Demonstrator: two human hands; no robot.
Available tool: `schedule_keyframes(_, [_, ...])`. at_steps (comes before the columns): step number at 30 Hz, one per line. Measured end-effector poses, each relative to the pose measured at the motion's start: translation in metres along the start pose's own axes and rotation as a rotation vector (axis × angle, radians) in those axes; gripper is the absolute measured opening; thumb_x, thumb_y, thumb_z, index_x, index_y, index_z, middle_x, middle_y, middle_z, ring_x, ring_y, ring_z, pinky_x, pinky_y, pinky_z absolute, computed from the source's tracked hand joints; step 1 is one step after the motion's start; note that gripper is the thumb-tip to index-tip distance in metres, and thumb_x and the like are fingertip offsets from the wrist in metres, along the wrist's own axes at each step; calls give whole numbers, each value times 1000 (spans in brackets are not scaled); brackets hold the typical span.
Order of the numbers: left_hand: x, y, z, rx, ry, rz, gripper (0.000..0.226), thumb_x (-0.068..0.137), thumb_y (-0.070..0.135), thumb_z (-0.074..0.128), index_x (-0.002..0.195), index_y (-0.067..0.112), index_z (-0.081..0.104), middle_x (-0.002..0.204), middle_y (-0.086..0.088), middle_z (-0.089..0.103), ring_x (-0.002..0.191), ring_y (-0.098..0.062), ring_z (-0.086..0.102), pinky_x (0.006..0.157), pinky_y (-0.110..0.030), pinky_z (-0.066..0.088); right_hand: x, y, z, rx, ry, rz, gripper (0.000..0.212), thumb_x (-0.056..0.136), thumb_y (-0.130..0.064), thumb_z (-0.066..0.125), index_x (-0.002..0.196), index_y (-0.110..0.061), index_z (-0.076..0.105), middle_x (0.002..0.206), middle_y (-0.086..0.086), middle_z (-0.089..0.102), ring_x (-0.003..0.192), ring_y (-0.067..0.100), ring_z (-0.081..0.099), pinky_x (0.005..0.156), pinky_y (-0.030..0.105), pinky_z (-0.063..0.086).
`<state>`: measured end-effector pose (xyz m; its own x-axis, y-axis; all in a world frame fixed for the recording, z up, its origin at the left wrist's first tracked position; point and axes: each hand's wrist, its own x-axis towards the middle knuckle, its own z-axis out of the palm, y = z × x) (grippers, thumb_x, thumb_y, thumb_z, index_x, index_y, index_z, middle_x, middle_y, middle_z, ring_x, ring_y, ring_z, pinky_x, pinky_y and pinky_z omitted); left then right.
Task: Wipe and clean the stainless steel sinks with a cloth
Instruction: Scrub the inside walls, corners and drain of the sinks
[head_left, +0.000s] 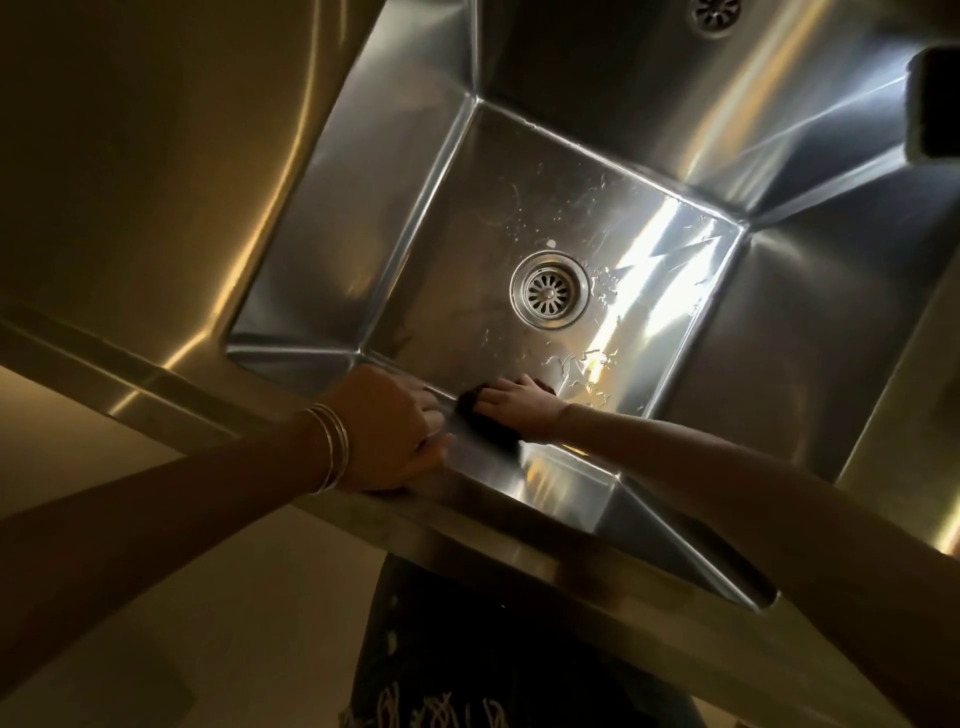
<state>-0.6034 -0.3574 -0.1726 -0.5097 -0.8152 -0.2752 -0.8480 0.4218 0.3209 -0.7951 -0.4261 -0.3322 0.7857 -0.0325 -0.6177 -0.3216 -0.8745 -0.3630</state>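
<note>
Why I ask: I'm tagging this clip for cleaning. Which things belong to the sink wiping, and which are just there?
Part of the job: right hand pressing the dark cloth on the near sink floor; left hand gripping the front rim; far sink, untouched.
Just there: dark object at the right edge; bangles on the left wrist.

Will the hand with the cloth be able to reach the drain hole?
Probably yes. The right hand presses the cloth on the floor of the sink, and only bare, wet steel lies between it and the drain.
</note>
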Motion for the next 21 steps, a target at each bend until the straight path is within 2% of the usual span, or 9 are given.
schedule_keyframes(3, [0, 1, -2, -29, 14, -1, 51, 86, 44, 29, 56, 19, 61, 54, 4, 58, 48, -13, 53, 50, -18, 28, -47, -1, 5, 44, 150, -93, 66, 78, -9, 65, 138, -19, 41, 140, 2, 44, 123, 27, 42, 89, 45, 43])
schedule_keyframes(6, [-1, -2, -1, -37, 1, 10, 55, 87, 50, 24, 58, 20, 60, 57, 4, 59, 52, -13, 55, 51, -19, 31, -96, 2, 18, 97, 300, -142, 70, 63, -4, 75, 129, -18, 53, 128, 2, 56, 112, 27, 55, 80, 42, 51])
schedule_keyframes(9, [-3, -2, 0, -10, 38, 9, 56, 87, 51, 23, 57, 21, 60, 55, 6, 57, 50, -10, 52, 50, -19, 26, -89, 4, 27, 137, 156, -25, 61, 80, -5, 60, 137, -20, 43, 137, 1, 47, 121, 26, 45, 89, 43, 45])
schedule_keyframes(11, [-3, -2, 4, -6, 29, 13, 62, 87, 55, 14, 65, 21, 62, 63, 6, 59, 57, -8, 48, 53, -22, 26, -58, 6, 27, 99, 25, 37, 53, 92, -13, 50, 142, -23, 35, 143, -1, 38, 128, 24, 37, 97, 43, 40])
schedule_keyframes(13, [-3, -3, 6, -25, -12, 9, 69, 84, 58, 3, 74, 22, 61, 72, 6, 60, 65, -8, 46, 57, -23, 28, -32, 1, 22, 74, -32, 75, 51, 95, -17, 49, 143, -24, 33, 146, -2, 34, 133, 23, 31, 101, 45, 37])
schedule_keyframes(16, [-1, -3, 6, -18, -44, 19, 72, 84, 59, 0, 79, 23, 61, 78, 6, 61, 69, -9, 49, 60, -24, 32, -29, -3, 19, 64, -13, 112, 52, 94, -16, 52, 143, -24, 33, 147, -2, 33, 133, 24, 31, 102, 47, 37])
schedule_keyframes(19, [0, -2, 7, -5, -81, 21, 58, 91, 58, 15, 81, 25, 62, 81, 8, 62, 69, -6, 41, 61, -23, 34, -79, -3, 9, 159, 69, 9, 57, 90, -16, 57, 142, -25, 36, 144, -3, 39, 129, 21, 36, 101, 42, 38])
schedule_keyframes(21, [1, -4, 7, -1, -104, 12, 55, 90, 57, 17, 82, 25, 62, 83, 9, 63, 69, -5, 38, 62, -23, 35, -114, -3, 11, 237, 159, -34, 60, 85, -14, 64, 139, -26, 40, 140, -4, 44, 124, 21, 41, 97, 40, 40])
